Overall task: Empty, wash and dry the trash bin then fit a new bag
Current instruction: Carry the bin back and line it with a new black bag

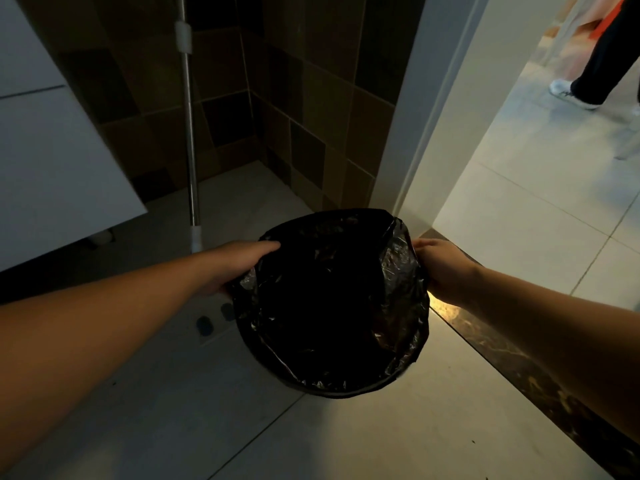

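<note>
Both hands held the bin [329,306] above the floor [346,438], near the doorway threshold [519,348]. A black bag [401,271] already lined it, folded over the rim, so I judged the task near its end: emptying, washing and drying looked done, with only tidying the bag and setting the bin down left. The left hand [242,261] gripped the left rim, thumb over the plastic. The right hand [440,268] clasped the right rim, fingers curled round it. The bin's inside was too dark to tell whether it held anything. A mop pole [189,133] stood at the far wall.
</note>
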